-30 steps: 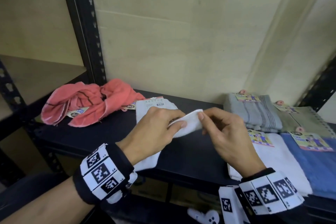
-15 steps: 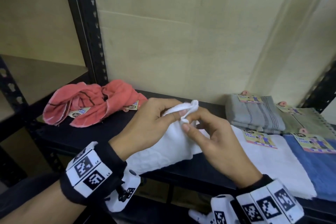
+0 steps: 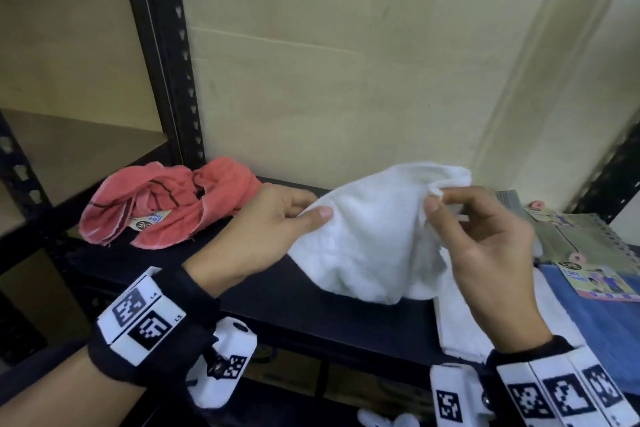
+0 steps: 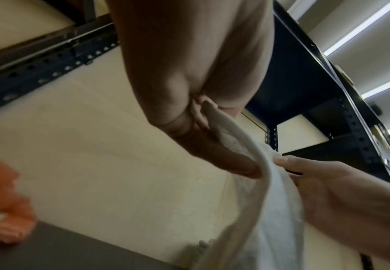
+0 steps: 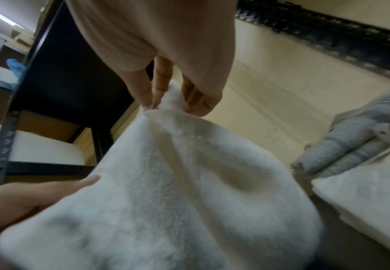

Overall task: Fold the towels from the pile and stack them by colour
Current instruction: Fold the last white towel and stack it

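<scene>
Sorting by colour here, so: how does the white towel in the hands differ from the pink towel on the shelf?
The white towel is plain and held up off the shelf, gripped by the left hand and pinched by the right hand; the pink towel has dark stripes and lies untouched at the shelf's left end, with a label showing. Both are unfolded and crumpled.

Wrist tag (image 3: 140, 317) reads "L4", "L5"; blue towel's label (image 3: 596, 279) "Towel".

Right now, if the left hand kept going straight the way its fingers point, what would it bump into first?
The left hand points rightward into the white towel it already pinches. Beyond that, probably the right hand holding the other edge, though depth is unclear.
</scene>
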